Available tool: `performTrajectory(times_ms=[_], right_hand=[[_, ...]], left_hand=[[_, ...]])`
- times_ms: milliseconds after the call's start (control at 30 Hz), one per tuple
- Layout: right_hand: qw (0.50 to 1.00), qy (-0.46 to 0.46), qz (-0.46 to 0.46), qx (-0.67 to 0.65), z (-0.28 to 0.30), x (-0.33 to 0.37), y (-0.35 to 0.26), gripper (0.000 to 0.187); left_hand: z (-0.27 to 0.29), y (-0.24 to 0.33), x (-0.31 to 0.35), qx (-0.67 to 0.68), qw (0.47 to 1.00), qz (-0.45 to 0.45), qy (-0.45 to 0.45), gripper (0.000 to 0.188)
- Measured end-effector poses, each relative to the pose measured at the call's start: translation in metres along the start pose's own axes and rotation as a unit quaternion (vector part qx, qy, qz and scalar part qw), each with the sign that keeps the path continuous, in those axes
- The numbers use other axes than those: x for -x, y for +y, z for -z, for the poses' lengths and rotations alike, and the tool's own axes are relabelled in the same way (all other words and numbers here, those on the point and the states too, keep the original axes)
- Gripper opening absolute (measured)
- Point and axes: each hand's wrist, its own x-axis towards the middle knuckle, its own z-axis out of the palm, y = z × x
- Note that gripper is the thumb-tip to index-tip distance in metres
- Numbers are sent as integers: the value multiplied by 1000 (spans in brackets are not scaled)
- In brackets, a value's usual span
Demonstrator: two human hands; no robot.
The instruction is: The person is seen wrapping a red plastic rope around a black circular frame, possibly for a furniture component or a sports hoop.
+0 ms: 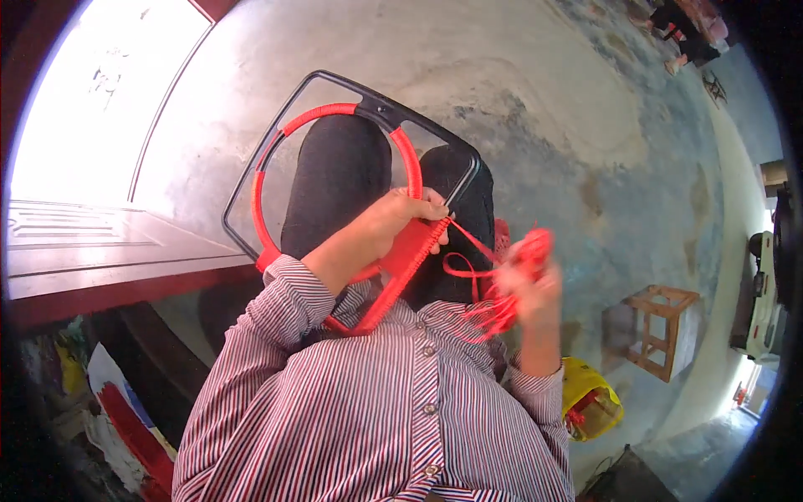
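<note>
Fingers of left hand (407, 219) clamp red-wrapped hoop (335, 113) on lap, steadying it; right hand (529, 289) pinches red plastic cord (473, 243) taut for wrapping.

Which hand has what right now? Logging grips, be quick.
Left hand: closed on the red-wrapped ring, at its woven edge.
Right hand: closed around a bundle of red cord.

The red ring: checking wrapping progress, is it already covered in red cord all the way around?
No. The red ring is interrupted at the top by a bare black joint, and the outer black frame is unwrapped.
</note>
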Motion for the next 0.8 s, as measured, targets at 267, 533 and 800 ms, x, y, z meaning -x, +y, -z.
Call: performTrajectory(times_ms=[267, 533, 800], right_hand=[[995, 41, 0, 87, 24, -9, -29, 36], [931, -63, 66, 354, -58, -56, 5, 61], [989, -57, 48, 129, -67, -93, 5, 46]], left_hand=[[6, 11, 9, -7, 1000, 15, 3, 12], [-3, 8, 37, 11, 1000, 5, -24, 9], [-3, 9, 33, -18, 1000, 10, -10, 9]])
